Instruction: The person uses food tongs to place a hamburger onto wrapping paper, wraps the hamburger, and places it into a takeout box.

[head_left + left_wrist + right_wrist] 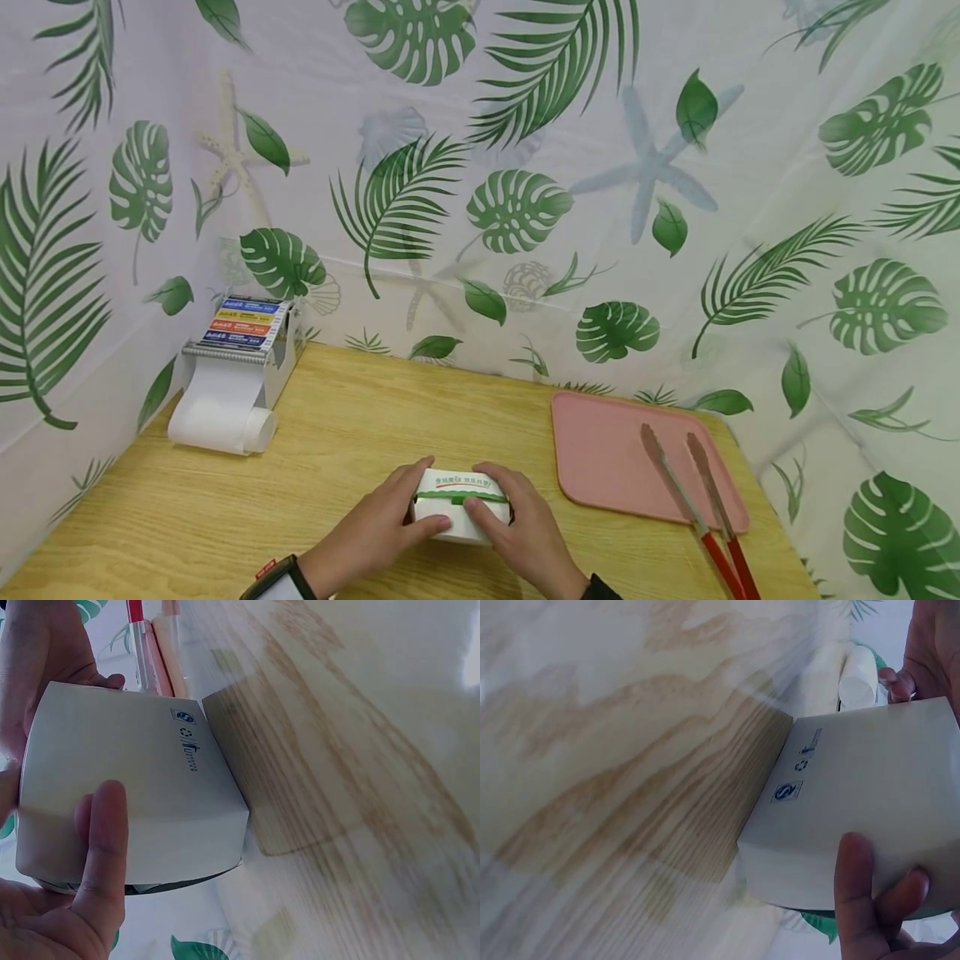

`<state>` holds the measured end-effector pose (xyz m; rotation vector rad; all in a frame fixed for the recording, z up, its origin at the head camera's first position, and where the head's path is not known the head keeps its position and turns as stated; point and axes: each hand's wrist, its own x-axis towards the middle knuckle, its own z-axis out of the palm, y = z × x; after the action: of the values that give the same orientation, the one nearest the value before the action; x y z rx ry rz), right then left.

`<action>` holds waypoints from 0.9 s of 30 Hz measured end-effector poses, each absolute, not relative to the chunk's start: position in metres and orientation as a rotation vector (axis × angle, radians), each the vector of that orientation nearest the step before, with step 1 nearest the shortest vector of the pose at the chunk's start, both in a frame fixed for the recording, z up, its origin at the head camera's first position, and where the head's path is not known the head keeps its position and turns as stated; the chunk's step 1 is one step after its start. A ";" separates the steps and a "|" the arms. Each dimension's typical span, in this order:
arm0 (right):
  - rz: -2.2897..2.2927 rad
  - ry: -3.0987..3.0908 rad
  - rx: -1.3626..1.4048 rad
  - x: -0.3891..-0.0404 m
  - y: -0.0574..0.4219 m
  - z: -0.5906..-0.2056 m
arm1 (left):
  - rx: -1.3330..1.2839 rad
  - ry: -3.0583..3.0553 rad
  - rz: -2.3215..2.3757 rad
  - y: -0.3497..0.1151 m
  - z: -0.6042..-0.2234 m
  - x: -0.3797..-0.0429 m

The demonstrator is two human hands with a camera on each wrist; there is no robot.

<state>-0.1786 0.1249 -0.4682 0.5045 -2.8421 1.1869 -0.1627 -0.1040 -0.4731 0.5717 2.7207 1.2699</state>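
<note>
A small white paper food box (437,507), with a green wavy band and printed characters on top, stands on the wooden table near the front. My left hand (378,521) grips its left side, thumb on the front face. From the right, my right hand (527,525) holds the other side, with its thumb by the green tab. In the left wrist view, blue printed marks show on the box's plain side (142,765). The box's lower edge meets the table in the right wrist view. What is inside is hidden.
On the right lies a pink tray (600,458), with red-handled metal tongs (708,533) across it, handles toward me. At the back left stands a label dispenser (281,358) with colored labels and a roll of white paper (217,408). Leaf-patterned cloth (525,317) lines the walls.
</note>
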 end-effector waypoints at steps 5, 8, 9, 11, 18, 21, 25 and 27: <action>1.294 -2.851 0.453 -0.179 0.125 -0.468 | 0.578 2.691 1.305 -0.104 -0.473 -0.163; 1.433 -2.860 0.420 -0.179 0.126 -0.466 | 0.556 2.681 1.325 -0.102 -0.474 -0.164; 1.482 -2.861 0.413 -0.179 0.126 -0.466 | 0.546 2.679 1.327 -0.102 -0.474 -0.164; 1.586 -2.863 0.402 -0.179 0.127 -0.464 | 0.532 2.683 1.328 -0.101 -0.474 -0.164; 1.828 -2.832 0.333 -0.179 0.129 -0.462 | 0.554 2.702 1.309 -0.100 -0.472 -0.164; 1.805 -2.825 0.339 -0.180 0.129 -0.463 | 0.566 2.705 1.304 -0.100 -0.472 -0.163; 1.786 -2.829 0.390 -0.181 0.133 -0.465 | 0.563 2.720 1.294 -0.099 -0.472 -0.162; 1.833 -2.848 0.432 -0.181 0.137 -0.464 | 0.566 2.728 1.285 -0.099 -0.472 -0.162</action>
<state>-0.1806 0.1375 -0.4643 0.4322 -2.8476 1.8334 -0.1618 -0.0993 -0.4715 0.5658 2.7279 1.2850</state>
